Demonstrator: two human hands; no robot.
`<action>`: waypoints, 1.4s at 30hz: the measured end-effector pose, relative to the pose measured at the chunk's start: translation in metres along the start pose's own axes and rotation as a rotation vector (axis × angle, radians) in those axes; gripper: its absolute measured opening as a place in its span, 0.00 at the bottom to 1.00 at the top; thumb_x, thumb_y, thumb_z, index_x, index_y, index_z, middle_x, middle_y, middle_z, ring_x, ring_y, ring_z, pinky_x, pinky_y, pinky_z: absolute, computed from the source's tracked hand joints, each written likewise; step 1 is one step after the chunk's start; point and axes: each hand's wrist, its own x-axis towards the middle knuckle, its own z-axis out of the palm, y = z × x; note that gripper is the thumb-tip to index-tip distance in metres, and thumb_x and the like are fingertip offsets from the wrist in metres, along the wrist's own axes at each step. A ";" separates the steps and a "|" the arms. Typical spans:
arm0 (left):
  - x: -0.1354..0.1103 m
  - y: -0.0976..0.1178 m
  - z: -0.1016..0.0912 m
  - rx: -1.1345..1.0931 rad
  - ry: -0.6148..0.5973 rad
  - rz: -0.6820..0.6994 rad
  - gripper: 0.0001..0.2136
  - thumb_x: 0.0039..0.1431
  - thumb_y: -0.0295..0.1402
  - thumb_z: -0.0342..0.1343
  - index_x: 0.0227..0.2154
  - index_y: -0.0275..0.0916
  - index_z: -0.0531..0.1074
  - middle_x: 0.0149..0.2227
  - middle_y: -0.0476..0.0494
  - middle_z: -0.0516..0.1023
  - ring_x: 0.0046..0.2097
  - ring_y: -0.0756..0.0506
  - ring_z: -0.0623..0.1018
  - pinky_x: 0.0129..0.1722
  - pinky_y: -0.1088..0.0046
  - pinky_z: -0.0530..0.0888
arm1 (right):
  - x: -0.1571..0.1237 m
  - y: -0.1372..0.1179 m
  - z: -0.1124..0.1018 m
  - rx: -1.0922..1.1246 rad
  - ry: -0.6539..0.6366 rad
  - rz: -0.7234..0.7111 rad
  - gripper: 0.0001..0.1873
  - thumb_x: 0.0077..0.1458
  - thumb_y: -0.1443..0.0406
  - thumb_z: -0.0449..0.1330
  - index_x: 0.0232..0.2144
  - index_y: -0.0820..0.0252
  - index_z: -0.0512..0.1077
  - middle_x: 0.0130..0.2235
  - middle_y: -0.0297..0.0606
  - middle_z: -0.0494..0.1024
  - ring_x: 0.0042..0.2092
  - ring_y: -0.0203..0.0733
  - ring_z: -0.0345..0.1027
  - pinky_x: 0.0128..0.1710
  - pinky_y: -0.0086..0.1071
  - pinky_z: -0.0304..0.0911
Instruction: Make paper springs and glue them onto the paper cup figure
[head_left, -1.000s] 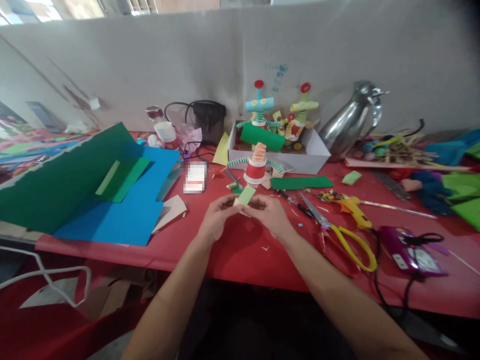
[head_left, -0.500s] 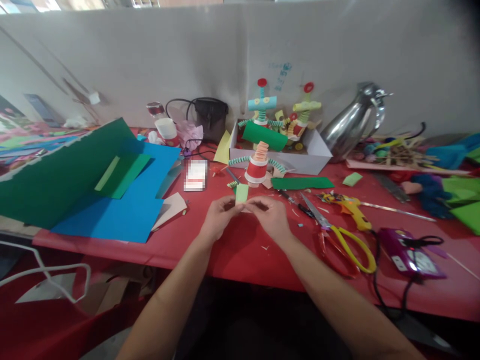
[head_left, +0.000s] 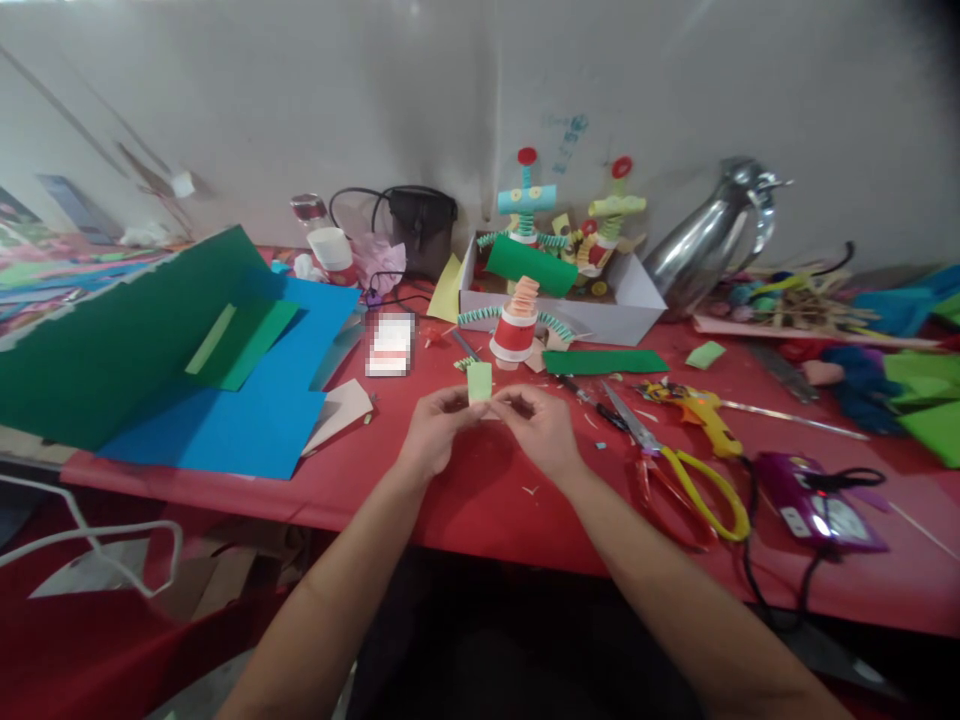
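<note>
Between my fingertips is a small piece of light green paper [head_left: 480, 381], standing up just above the red table. My left hand [head_left: 437, 428] pinches its lower left side. My right hand [head_left: 540, 432] is closed at its lower right corner, thumb and fingertips pressed together. The paper's bottom edge is hidden by my fingers. Just beyond stands a red and white paper cup figure [head_left: 514, 335] with folded green-and-white paper arms and an orange folded strip on top. Scissors with yellow handles [head_left: 675, 470] lie to the right of my right hand.
A white box [head_left: 615, 318] holding paper figures stands behind. To the right are a yellow glue gun [head_left: 701, 412], a purple device [head_left: 821, 505] with cables and a steel jug [head_left: 709, 240]. Blue card [head_left: 262, 440] and green card [head_left: 150, 350] lie left, beside a dark bag [head_left: 424, 235].
The view has tilted slightly. The light green paper stays between my hands, shifted a little up and left in view. Nothing on the table has visibly moved.
</note>
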 end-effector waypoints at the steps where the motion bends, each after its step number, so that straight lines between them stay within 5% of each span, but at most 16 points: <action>1: 0.001 0.000 0.000 -0.004 0.006 -0.001 0.16 0.38 0.33 0.72 0.33 0.36 0.81 0.33 0.42 0.82 0.34 0.46 0.79 0.42 0.67 0.74 | 0.001 0.000 0.001 0.014 -0.008 0.015 0.07 0.52 0.59 0.63 0.29 0.55 0.75 0.31 0.36 0.79 0.33 0.43 0.71 0.36 0.35 0.65; 9: 0.003 -0.002 -0.002 0.008 0.094 0.011 0.15 0.35 0.35 0.73 0.29 0.37 0.81 0.29 0.44 0.82 0.31 0.47 0.78 0.38 0.69 0.73 | 0.002 0.008 0.005 0.153 -0.062 0.085 0.11 0.49 0.58 0.65 0.35 0.55 0.73 0.34 0.36 0.78 0.34 0.41 0.71 0.34 0.34 0.66; 17: 0.006 -0.004 -0.002 0.041 0.084 -0.055 0.15 0.35 0.35 0.73 0.29 0.35 0.81 0.26 0.44 0.81 0.30 0.47 0.78 0.35 0.70 0.73 | 0.008 0.007 0.001 0.365 -0.118 0.322 0.12 0.40 0.59 0.70 0.27 0.59 0.75 0.21 0.30 0.74 0.22 0.36 0.65 0.26 0.32 0.60; 25: 0.004 0.005 -0.003 -0.054 0.083 -0.204 0.14 0.36 0.30 0.72 0.30 0.32 0.79 0.31 0.39 0.82 0.34 0.43 0.81 0.38 0.66 0.77 | 0.015 0.015 -0.003 0.379 -0.096 0.392 0.14 0.40 0.60 0.70 0.32 0.56 0.77 0.32 0.31 0.78 0.34 0.37 0.68 0.37 0.33 0.62; 31: 0.002 0.003 -0.002 -0.073 0.055 -0.125 0.12 0.39 0.30 0.70 0.30 0.34 0.78 0.29 0.43 0.82 0.31 0.46 0.81 0.36 0.69 0.78 | 0.014 0.012 -0.006 0.527 -0.139 0.526 0.18 0.36 0.62 0.72 0.34 0.57 0.79 0.35 0.35 0.79 0.36 0.39 0.71 0.39 0.35 0.65; 42: 0.002 0.001 -0.004 -0.006 0.042 -0.119 0.13 0.39 0.30 0.68 0.30 0.38 0.72 0.28 0.51 0.77 0.30 0.49 0.78 0.34 0.69 0.78 | 0.016 0.019 -0.004 0.569 -0.138 0.514 0.16 0.31 0.63 0.74 0.27 0.58 0.78 0.31 0.32 0.78 0.34 0.39 0.71 0.42 0.38 0.66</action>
